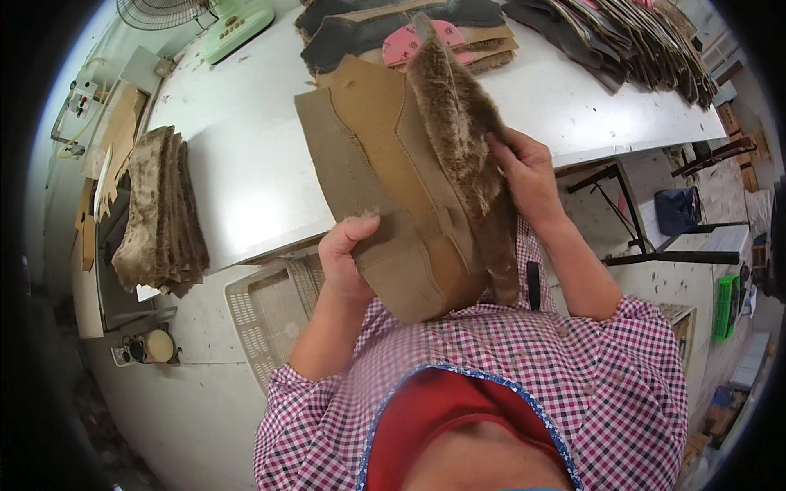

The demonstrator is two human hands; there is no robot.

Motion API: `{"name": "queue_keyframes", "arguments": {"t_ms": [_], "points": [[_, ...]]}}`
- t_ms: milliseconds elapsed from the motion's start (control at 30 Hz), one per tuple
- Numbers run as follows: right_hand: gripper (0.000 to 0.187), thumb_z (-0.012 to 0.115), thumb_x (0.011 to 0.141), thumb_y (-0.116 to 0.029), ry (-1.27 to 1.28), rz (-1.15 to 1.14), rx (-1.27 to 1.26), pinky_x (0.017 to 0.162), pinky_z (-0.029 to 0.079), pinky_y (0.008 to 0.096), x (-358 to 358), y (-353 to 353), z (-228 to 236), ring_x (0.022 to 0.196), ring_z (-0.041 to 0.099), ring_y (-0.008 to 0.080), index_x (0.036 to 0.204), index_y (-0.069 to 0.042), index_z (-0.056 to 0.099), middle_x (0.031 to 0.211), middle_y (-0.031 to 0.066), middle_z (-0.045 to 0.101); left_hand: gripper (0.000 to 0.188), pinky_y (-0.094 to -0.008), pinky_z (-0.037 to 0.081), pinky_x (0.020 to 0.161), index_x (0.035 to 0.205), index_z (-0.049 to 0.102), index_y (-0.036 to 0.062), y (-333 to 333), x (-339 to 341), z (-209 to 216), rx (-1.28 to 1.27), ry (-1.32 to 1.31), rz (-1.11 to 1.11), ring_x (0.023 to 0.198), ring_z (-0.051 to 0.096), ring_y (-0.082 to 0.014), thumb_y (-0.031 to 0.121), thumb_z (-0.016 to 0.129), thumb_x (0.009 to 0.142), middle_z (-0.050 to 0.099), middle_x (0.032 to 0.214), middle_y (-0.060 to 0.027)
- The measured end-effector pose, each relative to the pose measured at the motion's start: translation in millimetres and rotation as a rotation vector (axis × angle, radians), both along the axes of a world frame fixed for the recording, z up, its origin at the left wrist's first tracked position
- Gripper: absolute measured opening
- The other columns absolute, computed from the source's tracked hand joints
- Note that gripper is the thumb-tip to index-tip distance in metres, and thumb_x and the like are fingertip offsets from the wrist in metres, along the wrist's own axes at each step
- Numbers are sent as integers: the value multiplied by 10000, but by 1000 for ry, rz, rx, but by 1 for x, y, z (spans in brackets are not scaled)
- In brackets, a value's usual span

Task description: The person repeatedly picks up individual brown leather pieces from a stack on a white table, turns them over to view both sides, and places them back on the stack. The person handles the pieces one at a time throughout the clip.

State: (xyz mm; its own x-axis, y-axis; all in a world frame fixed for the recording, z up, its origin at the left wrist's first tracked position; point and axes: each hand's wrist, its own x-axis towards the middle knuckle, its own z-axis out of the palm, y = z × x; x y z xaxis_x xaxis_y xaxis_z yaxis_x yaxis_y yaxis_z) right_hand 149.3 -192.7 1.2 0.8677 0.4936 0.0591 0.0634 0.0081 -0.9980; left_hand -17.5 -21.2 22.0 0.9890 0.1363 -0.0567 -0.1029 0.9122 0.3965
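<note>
Between my hands is a large stitched fur-lined piece (381, 155), tan and olive-brown on its smooth face, with seams running down it. Its right side is folded over and shows brown fur. My left hand (348, 254) grips the lower left edge, thumb on the smooth face and fingers hidden behind. On the furry right edge, my right hand (524, 168) is closed with the thumb and fingers pinching the pile. The piece's lower end hangs against my checked smock, and its top reaches over the white table (246, 180).
Brown furry pieces (164, 213) are stacked at the table's left edge. Dark and tan pieces (360, 33) with a pink patterned piece (401, 45) lie at the back; another pile (622, 49) sits far right. A green fan (237, 29) stands far left. Below is a plastic crate (270, 315).
</note>
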Motion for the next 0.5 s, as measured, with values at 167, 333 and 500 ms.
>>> {"name": "queue_keyframes", "arguments": {"t_ms": [167,333,500], "points": [[260,568,941,-142,262,128,112,757,485,242,-28,36,-16,859,566,80,1089,60,637,950,33,667,544,-430,449,1000,1281,472,-88,-7,-3,-17,108,113,-3,1130,571,-335,136,508,786,570,1247,-212],[349,547,963,-287,-160,164,-250,736,501,320,1,27,-13,792,604,149,1015,43,650,862,92,673,455,-380,478,952,1198,526,-134,-1,-2,-11,148,139,55,1071,603,-306,131,471,832,605,1182,-216],[197,655,888,-160,-774,-77,-196,654,509,302,-24,3,50,724,625,205,981,13,646,895,95,626,436,-388,470,959,1201,529,-117,-7,5,-8,180,103,85,1096,586,-310,117,466,840,593,1198,-212]]}}
